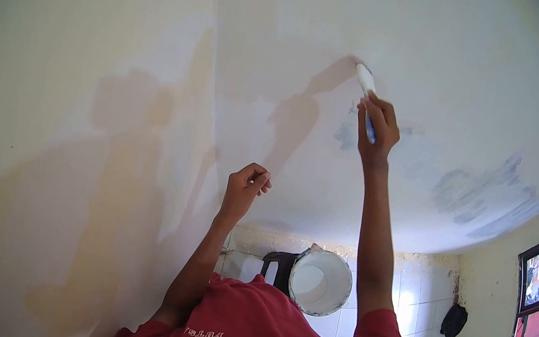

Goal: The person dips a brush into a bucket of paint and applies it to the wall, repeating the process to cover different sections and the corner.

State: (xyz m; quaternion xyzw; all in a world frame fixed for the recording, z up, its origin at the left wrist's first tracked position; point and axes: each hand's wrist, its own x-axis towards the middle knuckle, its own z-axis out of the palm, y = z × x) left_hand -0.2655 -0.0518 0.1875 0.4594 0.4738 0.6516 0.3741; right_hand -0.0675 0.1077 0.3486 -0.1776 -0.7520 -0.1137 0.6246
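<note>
Right hand [380, 126] has the paintbrush [366, 80], fingers and thumb clamped round the handle. Brush lies up and slightly left of those fingers in view, bristle end leading, blue butt of the handle sticking out below the grip. Long axis steep, leaning a little left at the top, roughly carrying on the line of the forearm.

Key relation: bristle tip vs facing wall [455, 64]. Tip and its shadow meet, so I read it as touching or very near; bristles too small to confirm contact.

Left hand [249, 185] is lower and left, well apart from the brush, fingers curled together with thumb against them. No tool visible in it; can't tell if something small is pinched. Right is clearly the nearer hand.

Edges: wall corner [213, 100] runs down left of the brush, well off the tip. Open wall above and right; grey-blue patches [466, 193] lower right. Paint bucket [346, 279] sits below, between the forearms, overlapping a black stool [276, 261] in view.
</note>
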